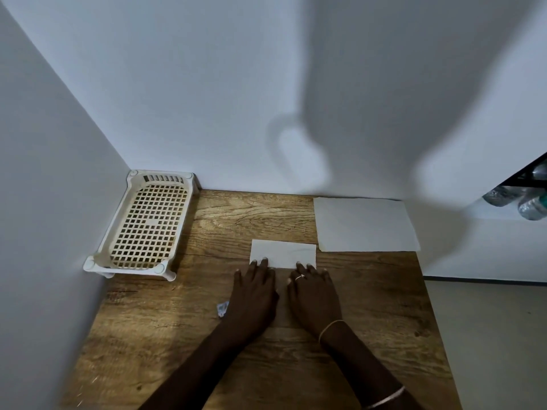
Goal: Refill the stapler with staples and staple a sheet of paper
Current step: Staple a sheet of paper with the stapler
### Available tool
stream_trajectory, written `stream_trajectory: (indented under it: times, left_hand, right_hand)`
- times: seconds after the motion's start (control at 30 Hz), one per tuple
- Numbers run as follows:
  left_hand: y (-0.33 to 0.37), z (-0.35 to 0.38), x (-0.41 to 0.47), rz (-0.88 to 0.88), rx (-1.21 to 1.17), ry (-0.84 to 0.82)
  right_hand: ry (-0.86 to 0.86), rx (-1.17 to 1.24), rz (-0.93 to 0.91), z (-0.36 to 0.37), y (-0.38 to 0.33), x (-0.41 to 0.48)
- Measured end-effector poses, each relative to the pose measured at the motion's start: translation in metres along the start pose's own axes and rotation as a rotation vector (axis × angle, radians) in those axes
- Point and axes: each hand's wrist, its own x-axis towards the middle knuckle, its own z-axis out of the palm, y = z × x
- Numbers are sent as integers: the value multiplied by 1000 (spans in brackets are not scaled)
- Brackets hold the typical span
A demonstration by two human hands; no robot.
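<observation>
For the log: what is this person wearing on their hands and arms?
Both forearms are bare, with no sleeves in view. The right hand has a thin ring on one finger, a slim bangle at the wrist and a second bangle further up the forearm. The left hand wears nothing visible.

In front of you: wooden table (370, 306), set into a corner of pale walls (207, 84). Far left on it, against the wall, one cream lattice tray (148, 223), empty. Beyond the right edge, plastic bottles (529, 202) lying on their sides.
</observation>
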Motion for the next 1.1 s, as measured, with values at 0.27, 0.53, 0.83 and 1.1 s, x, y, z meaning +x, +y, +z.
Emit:
stream_trajectory:
  times: [0.27, 0.53, 0.83, 1.1]
  left_hand:
    - [-11, -2, 38, 1, -31, 44]
    - [-30, -25, 100, 19, -97, 85]
    - [-43, -36, 140, 32, -99, 126]
    - [-44, -36, 140, 43, -65, 139]
  right_hand:
    - [-41, -1, -14, -11, 6, 38]
    - [-25, 157, 38, -26, 16, 98]
    - [-17, 176, 45, -30, 24, 142]
    - [11, 160, 19, -26, 28, 142]
